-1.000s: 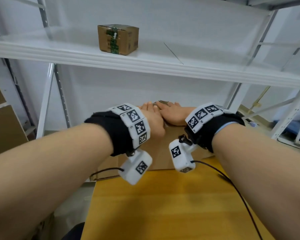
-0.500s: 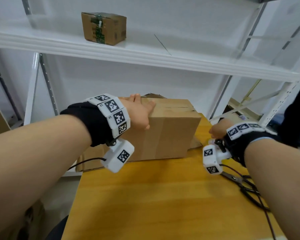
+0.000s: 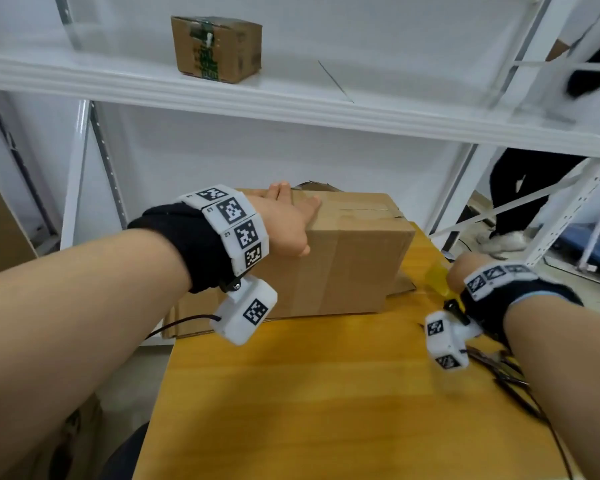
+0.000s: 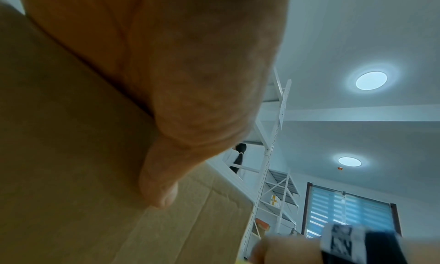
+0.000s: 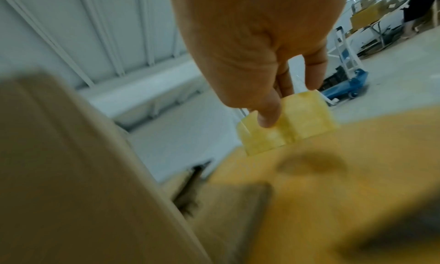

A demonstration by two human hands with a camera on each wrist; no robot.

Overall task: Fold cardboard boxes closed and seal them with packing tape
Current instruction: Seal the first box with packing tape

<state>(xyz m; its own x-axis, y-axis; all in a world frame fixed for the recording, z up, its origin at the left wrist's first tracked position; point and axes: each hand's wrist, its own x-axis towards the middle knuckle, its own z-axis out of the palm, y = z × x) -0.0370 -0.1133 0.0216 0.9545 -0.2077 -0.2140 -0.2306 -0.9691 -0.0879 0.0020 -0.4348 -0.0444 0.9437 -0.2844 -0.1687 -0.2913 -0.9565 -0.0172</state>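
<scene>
On the table (image 3: pixel 326 393) the box (image 3: pixel 340 258) sits with its flaps folded down, the left hand (image 3: pixel 284 223) lying flat on its top near edge, fingers straight, thumb down the front face. Well apart to the right, the right hand (image 5: pixel 250 48) pinches a yellowish strip of tape (image 5: pixel 288 121) just above the wood. To seal well, I would keep the left palm pressing so the seam stays shut, then lay the strip centred along it and smooth it flat.

The left hand (image 3: pixel 284 223) lies flat with straight fingers, thumb hooked down over the near side. To the right and nearer, the right hand (image 5: pixel 250 48) seems to pinch between thumb and fingers, though that view is blurred. Both forearms reach forward.
</scene>
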